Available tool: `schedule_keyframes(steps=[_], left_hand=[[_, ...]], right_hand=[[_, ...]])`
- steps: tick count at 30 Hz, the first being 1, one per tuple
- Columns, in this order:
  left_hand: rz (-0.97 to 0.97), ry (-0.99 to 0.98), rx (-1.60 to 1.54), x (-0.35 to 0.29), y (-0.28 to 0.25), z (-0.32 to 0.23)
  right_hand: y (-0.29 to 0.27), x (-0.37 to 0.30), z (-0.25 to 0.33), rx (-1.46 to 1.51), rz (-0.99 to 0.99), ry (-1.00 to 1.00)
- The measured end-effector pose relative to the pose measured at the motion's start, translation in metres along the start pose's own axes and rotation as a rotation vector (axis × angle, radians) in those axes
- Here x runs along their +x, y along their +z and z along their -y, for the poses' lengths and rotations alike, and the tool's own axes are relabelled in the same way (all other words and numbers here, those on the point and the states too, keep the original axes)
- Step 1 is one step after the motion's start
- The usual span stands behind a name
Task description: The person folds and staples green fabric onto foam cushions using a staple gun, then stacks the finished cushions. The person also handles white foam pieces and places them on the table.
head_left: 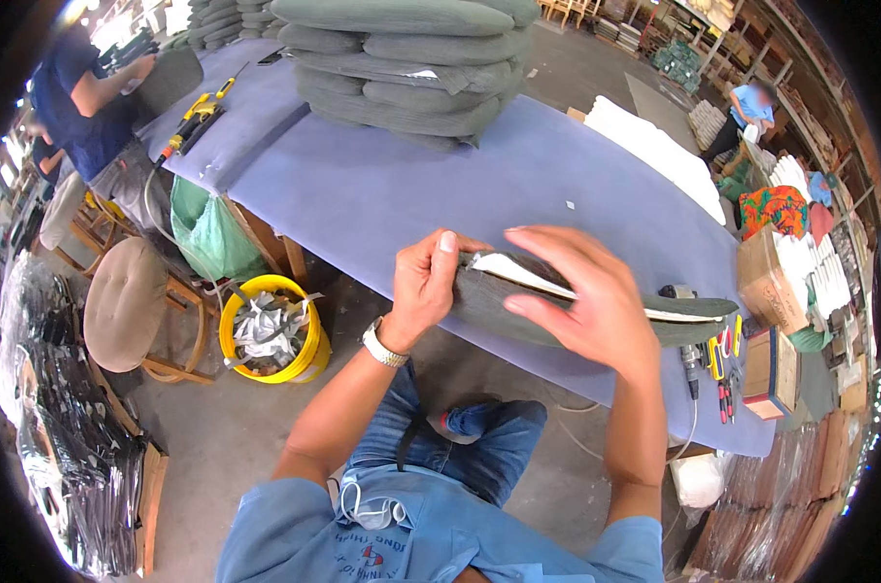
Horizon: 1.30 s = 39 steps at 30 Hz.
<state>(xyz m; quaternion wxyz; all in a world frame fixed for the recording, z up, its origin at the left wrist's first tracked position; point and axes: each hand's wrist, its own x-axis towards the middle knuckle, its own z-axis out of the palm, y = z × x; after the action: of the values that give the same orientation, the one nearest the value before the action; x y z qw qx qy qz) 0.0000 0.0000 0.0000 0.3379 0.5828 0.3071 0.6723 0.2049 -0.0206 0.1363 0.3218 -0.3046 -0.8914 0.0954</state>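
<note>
Head view: left hand is pinching the left end of a dark cushion by the worktop edge; right hand has fingers spread over it, maybe touching, hard to tell.

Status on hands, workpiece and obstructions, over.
Left hand gripping dark green fabric cushion by one end. Right hand open over it, contact unclear. Dark green cushion stack beyond, not blocking.
</note>
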Motion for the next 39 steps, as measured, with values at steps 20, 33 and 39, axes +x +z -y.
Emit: schedule_keyframes(steps=[20, 33, 39], left_hand=[[0.005, 0.104, -0.063, 0.028, 0.009, 0.005], [-0.083, 0.084, -0.029, -0.015, -0.01, 0.015], [-0.148, 0.097, 0.068, 0.01, 0.002, 0.012]], right_hand=[[0.017, 0.045, -0.041, -0.03, 0.225, -0.154], [0.036, 0.06, -0.027, 0.039, 0.523, 0.086], [0.025, 0.04, -0.031, 0.078, 0.358, 0.095]])
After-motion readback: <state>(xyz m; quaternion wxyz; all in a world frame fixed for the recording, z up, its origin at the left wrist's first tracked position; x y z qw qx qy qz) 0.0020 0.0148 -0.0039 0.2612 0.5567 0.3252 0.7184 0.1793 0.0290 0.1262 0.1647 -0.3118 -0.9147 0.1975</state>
